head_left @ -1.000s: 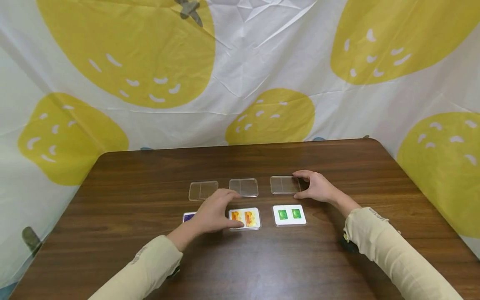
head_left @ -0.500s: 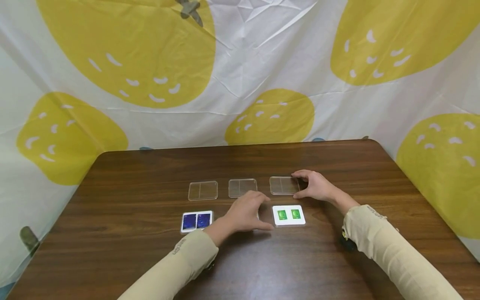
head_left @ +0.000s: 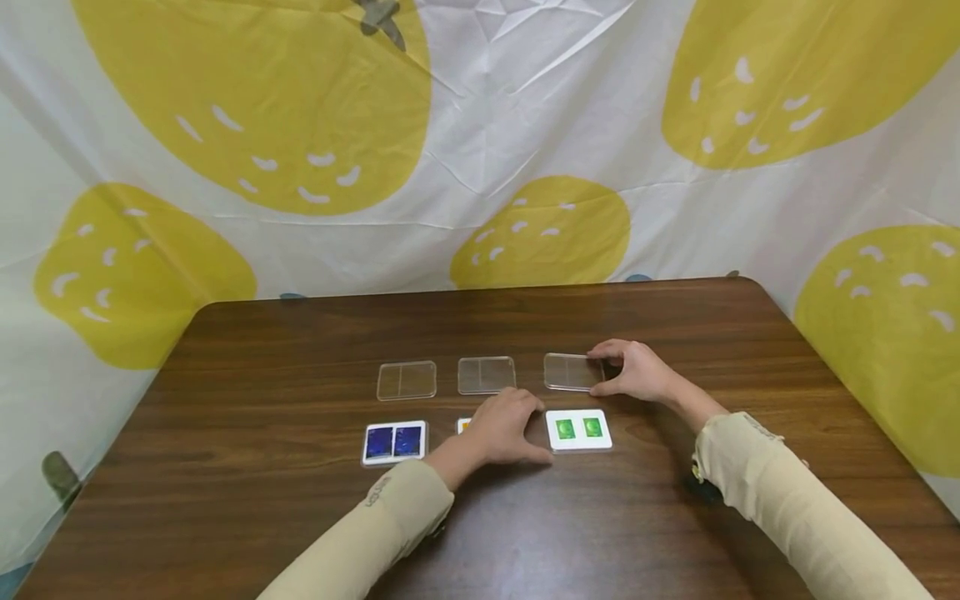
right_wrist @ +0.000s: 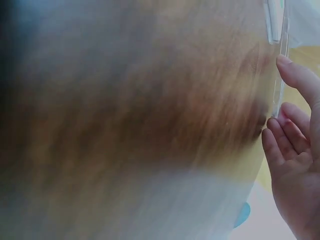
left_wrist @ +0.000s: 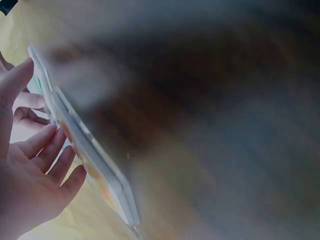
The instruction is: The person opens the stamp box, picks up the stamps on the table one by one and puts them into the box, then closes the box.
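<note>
My right hand (head_left: 637, 372) pinches the right end of a clear plastic lid (head_left: 567, 372), thumb on the near edge and fingers on the far edge. In the right wrist view that lid (right_wrist: 278, 92) is seen edge-on by the thumb. My left hand (head_left: 502, 427) is spread at the left end of a case with two green pictures (head_left: 579, 430), thumb and fingers apart; contact is unclear. Under that hand a case with orange pictures (head_left: 464, 425) is mostly hidden; the left wrist view shows this orange case (left_wrist: 95, 162) edge-on beside the fingers.
Two more clear lids, a left lid (head_left: 407, 381) and a middle lid (head_left: 486, 376), lie in the back row. A case with two dark blue pictures (head_left: 394, 442) stands front left. All rest on a brown wooden table (head_left: 300, 517), with a lemon-patterned cloth (head_left: 510, 108) behind it.
My left hand has moved right, from over the orange case to the green case's left end, uncovering the blue case. The lid in my right hand has shifted slightly right.
</note>
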A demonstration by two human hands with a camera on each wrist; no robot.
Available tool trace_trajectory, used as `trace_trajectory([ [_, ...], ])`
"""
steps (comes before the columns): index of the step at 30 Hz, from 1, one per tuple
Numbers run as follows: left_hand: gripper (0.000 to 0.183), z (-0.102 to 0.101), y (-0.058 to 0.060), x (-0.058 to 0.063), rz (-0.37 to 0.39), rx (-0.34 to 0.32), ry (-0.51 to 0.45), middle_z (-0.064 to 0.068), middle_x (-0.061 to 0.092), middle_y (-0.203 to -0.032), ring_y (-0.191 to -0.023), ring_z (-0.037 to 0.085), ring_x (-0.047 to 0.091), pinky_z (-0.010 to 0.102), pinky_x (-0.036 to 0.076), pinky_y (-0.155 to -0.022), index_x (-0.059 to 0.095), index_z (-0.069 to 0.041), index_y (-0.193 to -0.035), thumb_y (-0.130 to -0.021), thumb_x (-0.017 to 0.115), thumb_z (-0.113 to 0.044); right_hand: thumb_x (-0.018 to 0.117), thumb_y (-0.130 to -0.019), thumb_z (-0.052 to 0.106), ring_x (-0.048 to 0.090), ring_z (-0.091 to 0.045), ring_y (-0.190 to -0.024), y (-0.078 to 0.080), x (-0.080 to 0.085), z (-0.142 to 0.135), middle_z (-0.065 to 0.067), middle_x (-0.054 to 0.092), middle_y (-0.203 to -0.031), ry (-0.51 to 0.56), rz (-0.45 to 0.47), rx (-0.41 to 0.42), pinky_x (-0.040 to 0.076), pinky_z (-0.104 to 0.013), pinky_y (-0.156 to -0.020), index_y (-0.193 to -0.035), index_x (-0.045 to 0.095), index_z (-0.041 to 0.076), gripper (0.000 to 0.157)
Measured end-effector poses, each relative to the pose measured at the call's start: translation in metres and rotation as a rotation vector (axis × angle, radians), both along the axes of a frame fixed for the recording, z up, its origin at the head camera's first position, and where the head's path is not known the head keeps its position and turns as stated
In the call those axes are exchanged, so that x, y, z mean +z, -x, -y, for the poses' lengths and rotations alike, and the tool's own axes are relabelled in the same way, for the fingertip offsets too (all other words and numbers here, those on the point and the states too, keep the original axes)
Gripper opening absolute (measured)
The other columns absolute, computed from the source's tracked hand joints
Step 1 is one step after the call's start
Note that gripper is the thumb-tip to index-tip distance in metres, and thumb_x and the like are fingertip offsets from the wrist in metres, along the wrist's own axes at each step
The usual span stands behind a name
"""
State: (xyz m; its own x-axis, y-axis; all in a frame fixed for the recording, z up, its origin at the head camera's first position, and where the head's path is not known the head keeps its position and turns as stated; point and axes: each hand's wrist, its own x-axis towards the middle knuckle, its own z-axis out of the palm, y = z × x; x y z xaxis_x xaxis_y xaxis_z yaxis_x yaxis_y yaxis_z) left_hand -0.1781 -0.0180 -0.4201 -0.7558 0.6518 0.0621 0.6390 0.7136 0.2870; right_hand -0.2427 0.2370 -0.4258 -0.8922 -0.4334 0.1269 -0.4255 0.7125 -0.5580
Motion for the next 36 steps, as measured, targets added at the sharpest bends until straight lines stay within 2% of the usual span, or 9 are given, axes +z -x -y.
trace_trajectory([
  [6,0.063,-0.001,-0.004,-0.001,-0.028,0.008,0.000,0.001,0.060,-0.110,-0.103,0.018,0.052,0.030,0.046,-0.081,0.059,-0.010,-0.112,-0.066,0.072,-0.051,0.081,-0.065,0.025,0.053,-0.031,-0.108,-0.014,0.005,-0.004,-0.015,0.059,-0.114,0.031,0.000,0.031,0.043,-0.046,-0.088,-0.112,0.062,0.001,0.057],
  [13,0.062,0.004,-0.006,-0.002,-0.040,0.036,-0.026,0.000,0.060,-0.107,-0.100,0.017,0.052,0.029,0.045,-0.082,0.060,-0.010,-0.111,-0.066,0.073,-0.051,0.082,-0.064,0.024,0.053,-0.028,-0.107,-0.041,0.012,-0.007,-0.012,0.059,-0.114,0.053,-0.015,0.063,0.044,-0.045,-0.086,-0.112,0.062,0.001,0.056],
  [16,0.062,0.004,-0.006,-0.002,-0.038,0.040,-0.028,0.001,0.060,-0.107,-0.101,0.018,0.052,0.030,0.045,-0.082,0.060,-0.010,-0.112,-0.066,0.073,-0.051,0.082,-0.064,0.024,0.053,-0.027,-0.107,-0.053,0.011,-0.006,-0.011,0.059,-0.114,0.061,-0.012,0.082,0.044,-0.045,-0.087,-0.111,0.062,0.002,0.055],
  [20,0.062,0.003,-0.006,-0.003,-0.032,0.040,-0.023,0.000,0.061,-0.107,-0.100,0.017,0.052,0.029,0.046,-0.080,0.061,-0.010,-0.111,-0.066,0.073,-0.050,0.081,-0.065,0.026,0.054,-0.025,-0.106,-0.065,0.006,-0.005,-0.010,0.059,-0.113,0.051,-0.010,0.094,0.044,-0.038,-0.087,-0.111,0.063,0.001,0.056],
  [25,0.061,0.001,-0.007,-0.002,-0.021,0.041,-0.019,0.000,0.060,-0.108,-0.101,0.017,0.052,0.029,0.045,-0.080,0.060,-0.010,-0.111,-0.066,0.074,-0.048,0.081,-0.064,0.030,0.054,-0.021,-0.102,-0.072,-0.001,0.000,-0.006,0.060,-0.111,0.036,-0.005,0.083,0.045,-0.033,-0.084,-0.112,0.063,0.002,0.058],
  [36,0.060,-0.001,-0.007,-0.003,-0.039,0.042,-0.008,-0.001,0.060,-0.106,-0.100,0.016,0.053,0.028,0.045,-0.081,0.060,-0.012,-0.111,-0.065,0.073,-0.049,0.081,-0.065,0.030,0.055,-0.022,-0.101,-0.074,-0.005,0.004,-0.008,0.060,-0.111,0.009,0.001,0.097,0.046,-0.035,-0.083,-0.111,0.062,0.001,0.057],
])
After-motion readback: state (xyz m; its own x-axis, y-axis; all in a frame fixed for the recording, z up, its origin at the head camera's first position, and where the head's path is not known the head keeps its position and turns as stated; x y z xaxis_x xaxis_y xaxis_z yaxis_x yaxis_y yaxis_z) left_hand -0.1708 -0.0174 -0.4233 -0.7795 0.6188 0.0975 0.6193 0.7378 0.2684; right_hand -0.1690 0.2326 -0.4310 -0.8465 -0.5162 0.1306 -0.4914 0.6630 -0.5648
